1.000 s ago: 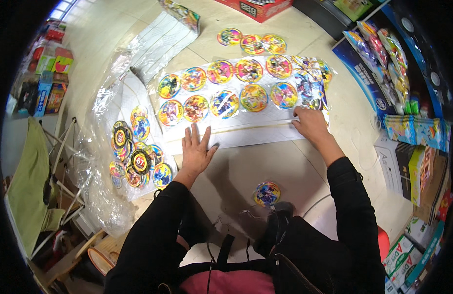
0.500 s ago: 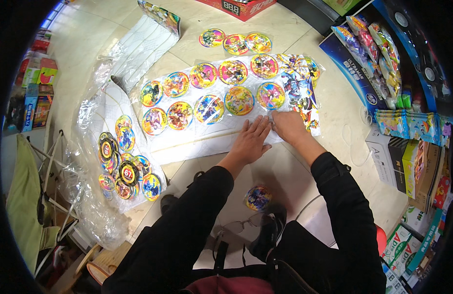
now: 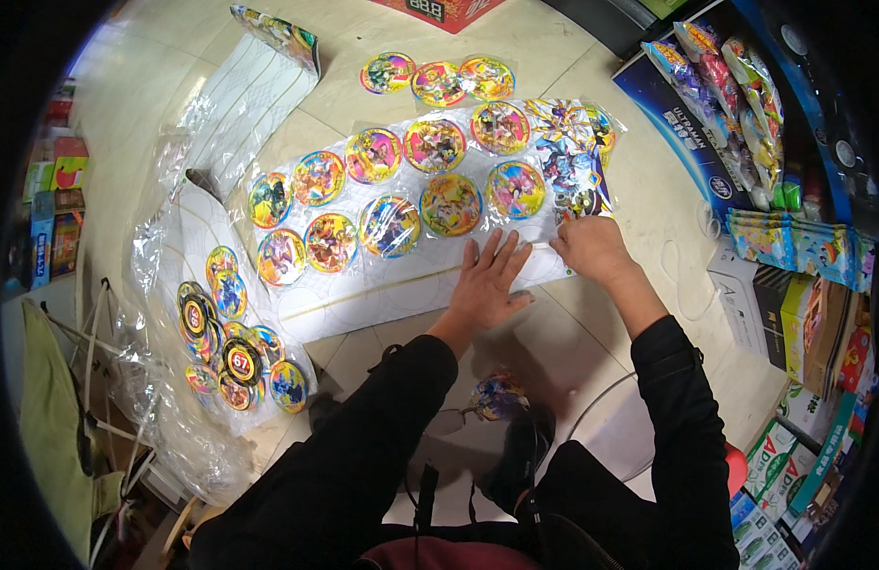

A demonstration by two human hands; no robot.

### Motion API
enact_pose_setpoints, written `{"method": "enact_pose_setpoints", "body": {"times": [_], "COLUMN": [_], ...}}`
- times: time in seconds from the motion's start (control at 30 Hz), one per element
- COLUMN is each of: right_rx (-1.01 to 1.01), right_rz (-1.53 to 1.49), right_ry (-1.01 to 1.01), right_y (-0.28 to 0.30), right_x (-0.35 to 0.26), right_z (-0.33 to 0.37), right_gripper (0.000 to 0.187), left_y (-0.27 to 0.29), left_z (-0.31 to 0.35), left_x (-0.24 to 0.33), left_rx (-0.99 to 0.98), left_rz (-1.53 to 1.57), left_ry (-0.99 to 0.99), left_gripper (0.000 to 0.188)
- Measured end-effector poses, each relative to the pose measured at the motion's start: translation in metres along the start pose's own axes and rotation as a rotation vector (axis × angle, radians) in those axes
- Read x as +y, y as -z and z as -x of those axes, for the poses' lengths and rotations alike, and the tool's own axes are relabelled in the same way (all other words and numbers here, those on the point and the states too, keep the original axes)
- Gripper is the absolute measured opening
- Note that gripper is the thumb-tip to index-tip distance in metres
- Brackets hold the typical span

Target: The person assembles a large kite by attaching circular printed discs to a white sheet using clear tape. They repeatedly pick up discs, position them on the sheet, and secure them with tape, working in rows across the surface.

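Head camera: a long white sheet [image 3: 363,302] lies on the tiled floor [image 3: 658,190], carrying two rows of five brightly printed discs [image 3: 390,226] across its middle and along its far edge. The left hand [image 3: 487,285] is spread wide, palm down, over the sheet's near edge toward the right end, its fingertips just short of the lower row. The right hand [image 3: 593,249] is at the near right corner, fingers drawn close together; whether they pinch anything cannot be told. An illustrated panel [image 3: 567,161] covers the sheet's right end. Past the far edge, three more discs [image 3: 439,84] lie on the floor. Beside the left edge, a second white sheet [image 3: 202,228] bears a heap of overlapping discs [image 3: 242,359], with crumpled clear plastic [image 3: 173,446] along its outer side.
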State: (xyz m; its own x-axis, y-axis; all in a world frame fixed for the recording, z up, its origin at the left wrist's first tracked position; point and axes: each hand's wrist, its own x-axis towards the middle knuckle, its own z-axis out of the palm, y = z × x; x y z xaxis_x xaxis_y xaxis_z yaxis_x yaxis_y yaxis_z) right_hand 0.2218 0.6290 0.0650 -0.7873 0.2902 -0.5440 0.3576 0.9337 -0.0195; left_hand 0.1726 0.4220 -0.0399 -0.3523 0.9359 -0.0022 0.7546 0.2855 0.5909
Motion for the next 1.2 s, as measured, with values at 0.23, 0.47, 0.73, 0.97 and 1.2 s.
{"method": "enact_pose_setpoints", "body": {"times": [0.23, 0.47, 0.73, 0.97, 1.2], "right_rx": [0.029, 0.106, 0.047, 0.173, 0.255], "right_rz": [0.224, 0.175, 0.134, 0.087, 0.069], "right_ry": [-0.029, -0.241, -0.183, -0.288, -0.375], "right_y": [-0.025, -0.083, -0.058, -0.075, -0.097], "right_x": [-0.022, -0.011, -0.046, -0.026, -0.030], "right_z": [-0.017, -0.045, -0.041, -0.045, -0.046], "right_gripper": [0.015, 0.015, 0.019, 0.019, 0.015], "left_y": [-0.007, 0.003, 0.022, 0.021, 0.023], "left_z": [-0.005, -0.006, 0.015, -0.002, 0.010], "left_x": [0.000, 0.006, 0.008, 0.018, 0.013], "left_rx": [-0.002, -0.053, -0.061, -0.072, -0.035], "left_rz": [-0.067, 0.172, 0.011, -0.010, 0.086], "left_ry": [0.034, 0.082, 0.098, 0.085, 0.085], "left_gripper": [0.080, 0.085, 0.078, 0.076, 0.077]}}
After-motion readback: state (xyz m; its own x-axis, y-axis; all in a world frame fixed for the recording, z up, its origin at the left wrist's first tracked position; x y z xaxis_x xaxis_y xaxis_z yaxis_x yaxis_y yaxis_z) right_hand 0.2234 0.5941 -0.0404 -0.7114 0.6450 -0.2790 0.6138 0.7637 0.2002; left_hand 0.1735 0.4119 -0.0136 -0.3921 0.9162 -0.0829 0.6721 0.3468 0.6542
